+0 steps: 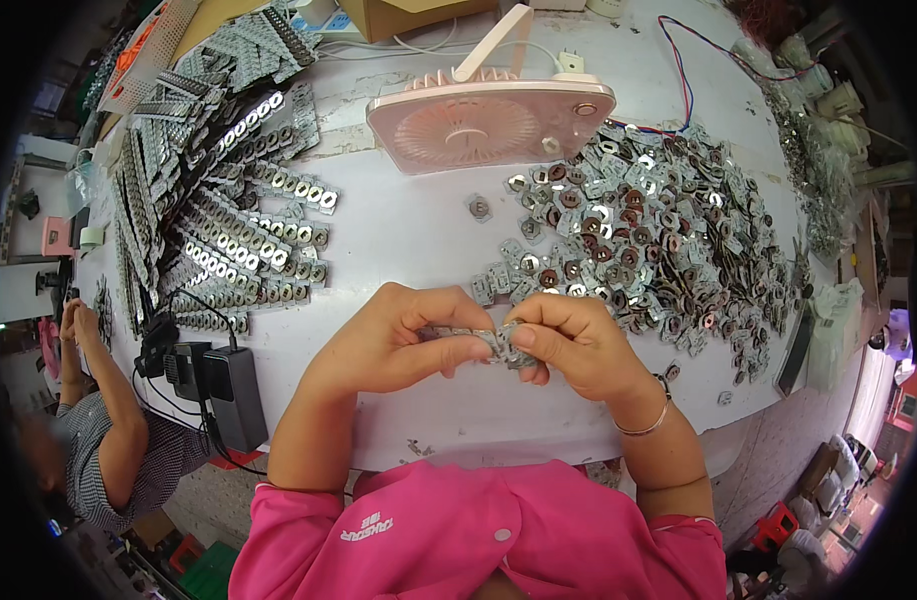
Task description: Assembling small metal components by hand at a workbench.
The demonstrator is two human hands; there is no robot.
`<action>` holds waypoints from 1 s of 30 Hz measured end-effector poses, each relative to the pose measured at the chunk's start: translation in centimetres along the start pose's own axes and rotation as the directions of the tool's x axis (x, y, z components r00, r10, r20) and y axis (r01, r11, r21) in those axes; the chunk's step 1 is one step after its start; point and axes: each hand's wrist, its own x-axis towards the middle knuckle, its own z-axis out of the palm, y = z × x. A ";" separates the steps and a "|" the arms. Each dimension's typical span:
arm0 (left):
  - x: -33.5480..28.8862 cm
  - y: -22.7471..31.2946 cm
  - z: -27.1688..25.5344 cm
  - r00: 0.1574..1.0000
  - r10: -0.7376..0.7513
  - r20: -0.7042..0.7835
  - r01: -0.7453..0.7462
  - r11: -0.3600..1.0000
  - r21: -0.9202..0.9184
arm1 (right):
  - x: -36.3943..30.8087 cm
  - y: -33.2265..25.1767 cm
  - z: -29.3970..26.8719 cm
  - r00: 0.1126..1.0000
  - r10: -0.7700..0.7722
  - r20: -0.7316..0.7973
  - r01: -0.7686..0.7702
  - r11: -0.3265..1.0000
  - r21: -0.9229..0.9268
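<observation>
Over the white table (398,225), the left hand (403,340) and right hand (573,345) are clamped on grey metal parts (502,343), mostly covered, exact shape unclear; beyond, a heap of loose metal pieces (658,235) hides its own lower layers.

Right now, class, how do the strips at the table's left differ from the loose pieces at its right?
The strips are long rows of joined parts; the loose pieces are short and mostly separate. The strips lie stacked and fanned; the loose pieces lie jumbled in a heap. Both look silvery and metallic.
</observation>
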 end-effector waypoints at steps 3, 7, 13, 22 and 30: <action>0.6 -0.2 1.3 0.969 0.185 -0.164 -0.144 0.962 0.233 | 0.4 0.0 0.2 0.990 -0.029 -0.141 0.027 1.000 -0.016; 1.7 -1.4 2.2 0.806 0.578 -0.124 -0.262 0.536 0.802 | 0.5 1.0 0.6 0.883 -0.388 -0.266 0.193 0.815 -0.546; 1.8 -1.5 3.4 0.750 0.640 -0.166 -0.187 0.446 0.875 | 0.6 0.9 0.4 0.887 -0.369 -0.276 0.195 0.844 -0.500; 2.0 -0.8 3.8 0.666 0.722 -0.188 -0.214 0.426 0.879 | -0.3 0.3 0.8 0.888 -0.298 -0.352 0.199 0.936 -0.289; 0.2 1.1 4.8 0.681 0.719 -0.137 -0.230 0.388 0.892 | -1.5 -1.0 2.0 0.900 -0.290 -0.327 0.215 0.945 -0.245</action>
